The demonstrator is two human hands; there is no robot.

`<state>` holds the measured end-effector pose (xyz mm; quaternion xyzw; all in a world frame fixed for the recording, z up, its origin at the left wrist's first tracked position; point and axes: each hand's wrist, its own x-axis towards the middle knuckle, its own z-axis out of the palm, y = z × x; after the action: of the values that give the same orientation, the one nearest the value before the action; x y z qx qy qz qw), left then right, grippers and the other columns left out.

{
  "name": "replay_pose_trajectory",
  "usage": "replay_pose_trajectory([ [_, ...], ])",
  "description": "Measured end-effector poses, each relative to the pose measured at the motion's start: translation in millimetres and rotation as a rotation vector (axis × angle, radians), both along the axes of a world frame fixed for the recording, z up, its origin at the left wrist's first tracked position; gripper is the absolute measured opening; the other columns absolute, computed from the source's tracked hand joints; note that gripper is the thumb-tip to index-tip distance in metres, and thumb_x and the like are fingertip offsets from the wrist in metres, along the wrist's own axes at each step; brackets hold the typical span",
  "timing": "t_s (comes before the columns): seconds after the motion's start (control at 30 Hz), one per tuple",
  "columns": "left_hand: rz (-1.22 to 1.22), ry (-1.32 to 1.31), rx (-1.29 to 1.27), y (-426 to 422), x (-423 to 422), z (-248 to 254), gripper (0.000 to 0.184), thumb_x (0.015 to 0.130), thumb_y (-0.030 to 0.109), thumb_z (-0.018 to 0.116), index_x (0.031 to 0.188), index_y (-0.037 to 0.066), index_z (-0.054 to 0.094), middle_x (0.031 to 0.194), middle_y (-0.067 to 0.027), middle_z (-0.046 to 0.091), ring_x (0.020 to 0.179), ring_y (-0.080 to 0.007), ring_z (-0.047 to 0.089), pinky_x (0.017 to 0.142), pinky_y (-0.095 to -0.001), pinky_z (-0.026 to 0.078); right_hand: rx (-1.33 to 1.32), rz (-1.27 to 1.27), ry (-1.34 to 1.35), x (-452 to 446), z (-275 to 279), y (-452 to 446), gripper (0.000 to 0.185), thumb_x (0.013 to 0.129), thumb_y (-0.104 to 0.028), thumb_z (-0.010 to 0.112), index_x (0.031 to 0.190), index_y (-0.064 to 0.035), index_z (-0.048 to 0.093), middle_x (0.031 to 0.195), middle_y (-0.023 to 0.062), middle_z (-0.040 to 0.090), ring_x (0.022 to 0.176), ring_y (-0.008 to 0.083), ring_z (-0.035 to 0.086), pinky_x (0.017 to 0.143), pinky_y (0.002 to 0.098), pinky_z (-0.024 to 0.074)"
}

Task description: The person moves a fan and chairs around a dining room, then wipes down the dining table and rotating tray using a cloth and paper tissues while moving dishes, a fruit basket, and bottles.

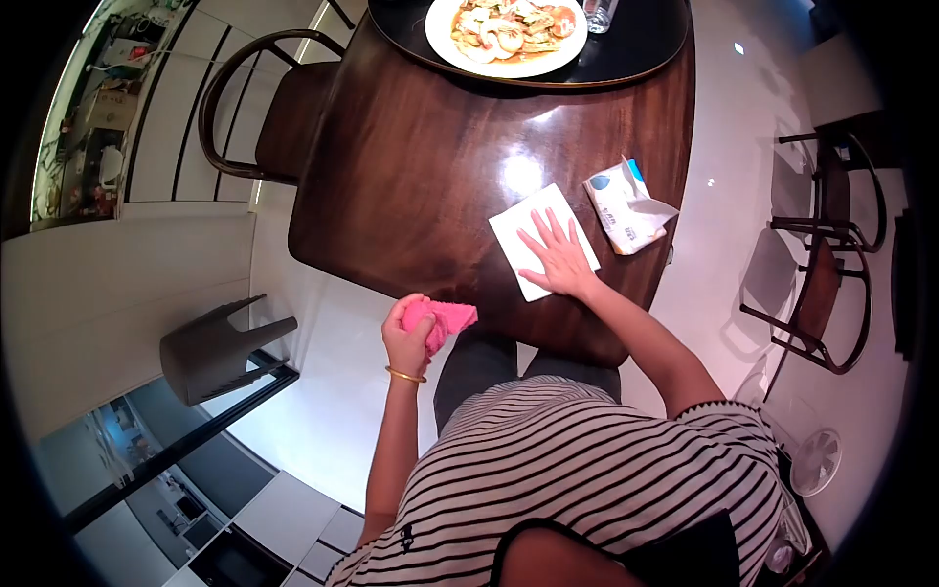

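Note:
My left hand [403, 338] is closed around a bunched pink cloth [450, 321], held just off the near left edge of the wooden table [391, 186]. One corner of the cloth sticks out to the right. Flat on the tabletop lies a white paper tissue [515, 233], and my right hand [558, 252] rests on it with fingers spread. Right beside the tissue is a soft tissue pack [618, 217] with one sheet poking out of its opening.
At the far end, a dark round turntable [646, 49] carries a white plate [440, 44] of cooked food and a clear glass [599, 14]. A chair [303, 117] stands at the table's left, a grey stool [210, 347] lower left. More chairs [817, 293] line the right wall.

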<state>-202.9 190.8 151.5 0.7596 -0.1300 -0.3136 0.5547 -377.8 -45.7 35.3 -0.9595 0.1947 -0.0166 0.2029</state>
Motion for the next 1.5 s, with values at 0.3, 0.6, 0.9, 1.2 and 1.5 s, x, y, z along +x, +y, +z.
replay_pose_trajectory([
  [0.3, -0.041, 0.496, -0.318, -33, 103, 15, 0.033, 0.074, -0.004, 0.052, 0.107, -0.003, 0.057, 0.105, -0.0118, 0.062, 0.097, -0.0184, 0.059, 0.09, -0.03, 0.046, -0.146, -0.417, 0.048, 127, -7, -76, 0.059, 0.091, -0.039, 0.043, 0.142, -0.0099, 0.033, 0.152, 0.013, 0.018, 0.14, 0.0369, 0.012, 0.107, 0.0609, 0.0162],
  [0.6, 0.067, 0.531, -0.322, 19, 241, 4, 0.038, 0.069, -0.001, 0.057, 0.108, -0.005, 0.056, 0.108, -0.0159, 0.061, 0.102, -0.0243, 0.058, 0.095, -0.0348, 0.043, -0.105, -0.455, -0.142, 390, -19, -164, 0.057, 0.093, -0.036, 0.035, 0.139, -0.0027, 0.033, 0.133, 0.0221, 0.046, 0.119, 0.036, 0.048, 0.102, 0.0407, 0.0375],
  [0.9, 0.258, 0.572, -0.404, 53, 304, -24, 0.041, 0.066, 0.009, 0.06, 0.104, -0.006, 0.053, 0.104, -0.0232, 0.057, 0.096, -0.0304, 0.058, 0.09, -0.0395, 0.046, -1.065, -0.43, 0.178, 580, -66, -286, 0.043, 0.091, -0.027, 0.038, 0.101, 0.0076, 0.06, 0.106, 0.0304, 0.059, 0.098, 0.0451, 0.058, 0.091, 0.0435, 0.0452],
  [1.2, 0.386, 0.495, -0.366, 97, 330, -23, 0.042, 0.065, 0.012, 0.065, 0.102, -0.005, 0.053, 0.1, -0.0214, 0.058, 0.089, -0.0279, 0.059, 0.083, -0.038, 0.049, -0.032, -0.642, -0.007, 546, -13, -226, 0.063, 0.094, -0.043, 0.033, 0.144, -0.0062, 0.025, 0.143, 0.0248, 0.033, 0.133, 0.0385, 0.032, 0.11, 0.0417, 0.0252],
  [1.5, 0.382, 0.507, -0.408, 110, 335, -32, 0.041, 0.066, 0.012, 0.063, 0.103, -0.004, 0.053, 0.101, -0.0201, 0.057, 0.091, -0.028, 0.058, 0.086, -0.0376, 0.048, -0.13, -0.281, -0.321, 551, -58, -278, 0.049, 0.095, -0.033, 0.031, 0.134, -0.0044, 0.04, 0.136, 0.0244, 0.043, 0.127, 0.0404, 0.039, 0.105, 0.0398, 0.032],
])
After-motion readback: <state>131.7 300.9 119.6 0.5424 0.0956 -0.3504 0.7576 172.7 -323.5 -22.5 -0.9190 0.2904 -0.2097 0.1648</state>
